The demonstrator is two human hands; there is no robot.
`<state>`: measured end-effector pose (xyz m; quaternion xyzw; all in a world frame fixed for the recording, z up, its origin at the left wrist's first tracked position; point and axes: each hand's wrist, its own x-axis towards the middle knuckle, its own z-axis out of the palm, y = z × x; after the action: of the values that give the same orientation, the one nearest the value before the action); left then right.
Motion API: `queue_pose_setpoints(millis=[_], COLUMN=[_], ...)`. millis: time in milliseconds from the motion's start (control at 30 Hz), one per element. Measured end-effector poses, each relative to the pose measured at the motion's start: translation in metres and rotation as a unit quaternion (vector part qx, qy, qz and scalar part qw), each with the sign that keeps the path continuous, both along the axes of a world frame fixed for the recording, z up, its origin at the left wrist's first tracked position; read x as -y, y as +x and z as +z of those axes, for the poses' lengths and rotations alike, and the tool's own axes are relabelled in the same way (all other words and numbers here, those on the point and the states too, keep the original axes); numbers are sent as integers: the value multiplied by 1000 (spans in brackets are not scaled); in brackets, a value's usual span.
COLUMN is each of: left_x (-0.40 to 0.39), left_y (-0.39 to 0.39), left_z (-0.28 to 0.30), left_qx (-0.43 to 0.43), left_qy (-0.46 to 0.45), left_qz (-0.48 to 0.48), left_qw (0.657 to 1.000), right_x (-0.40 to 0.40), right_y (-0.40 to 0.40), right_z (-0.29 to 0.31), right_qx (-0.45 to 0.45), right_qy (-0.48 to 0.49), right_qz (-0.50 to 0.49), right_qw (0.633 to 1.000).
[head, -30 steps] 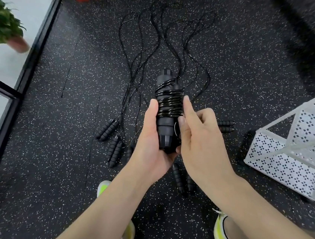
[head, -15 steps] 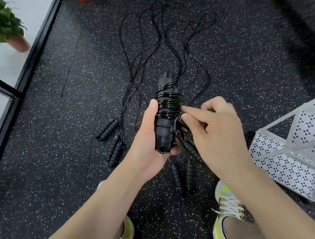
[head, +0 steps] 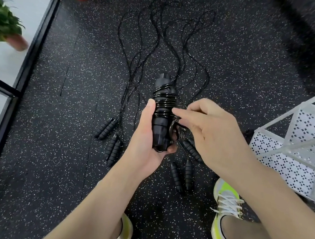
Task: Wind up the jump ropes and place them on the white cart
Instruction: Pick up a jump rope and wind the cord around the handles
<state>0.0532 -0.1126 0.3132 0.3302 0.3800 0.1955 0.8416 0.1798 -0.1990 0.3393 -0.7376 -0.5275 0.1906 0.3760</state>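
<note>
**Last loop coming round the handles**

A second ago your right hand (head: 215,133) lay flat against the wound bundle (head: 162,110); now it has drawn off to the bundle's right side and pulled a short loop of cord (head: 173,128) out with it. That reads as the final turns: most of the cord is already coiled tight round the paired handles, so this rope looks close to ready for the white cart (head: 294,145).

Your left hand (head: 147,137) grips the bundle from the left and below, thumb laid up along its side, fingers curled under the bottom end. It holds the bundle upright, well left of the cart and above the floor.

Your right hand is partly closed, its index finger extended toward the coils. The loop sits at the fingertips, which appear to pinch the cord, though motion blur keeps me from being certain.

Left of the cart, on the floor (head: 52,147) beneath the bundle, the other jump ropes (head: 152,46) lie unwound, handles nearest your feet and cords trailing away. Those are not yet wound.
</note>
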Motion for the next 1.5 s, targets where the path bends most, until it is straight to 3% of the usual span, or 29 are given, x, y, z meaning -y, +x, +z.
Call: queue_pose_setpoints(millis=[67, 200, 400, 633, 767, 1000, 1167, 1300, 1500], left_x=[1, 4, 6, 5, 3, 2, 5, 4, -1], left_y=[0, 1, 1, 0, -2, -2, -2, -5, -8], left_z=[0, 0, 3, 5, 3, 3, 5, 8, 14], left_qx=[4, 20, 41, 64, 68, 47, 32, 52, 80], left_qy=[5, -11, -44, -81, -82, -32, -20, -27, -49], left_qz=[-5, -20, -26, -10, -13, -35, -37, -59, -50], left_qw=[1000, 1000, 998, 995, 994, 998, 999, 997, 994], right_x=[0, -2, -2, -1, -4, -2, -2, -1, -1], right_y=[0, -1, -4, -8, -3, 1, 1, 5, 8], right_z=[0, 5, 3, -9, -8, -7, -6, -5, 1], right_qx=[44, -76, -118, -109, -74, -155, -81, -136, -71], right_qy=[12, -55, -7, 77, 77, 55, 36, 65, 75], right_qz=[2, -18, -71, -55, -16, -28, -34, 0, 34], right_qw=[999, 995, 991, 990, 994, 986, 996, 989, 994])
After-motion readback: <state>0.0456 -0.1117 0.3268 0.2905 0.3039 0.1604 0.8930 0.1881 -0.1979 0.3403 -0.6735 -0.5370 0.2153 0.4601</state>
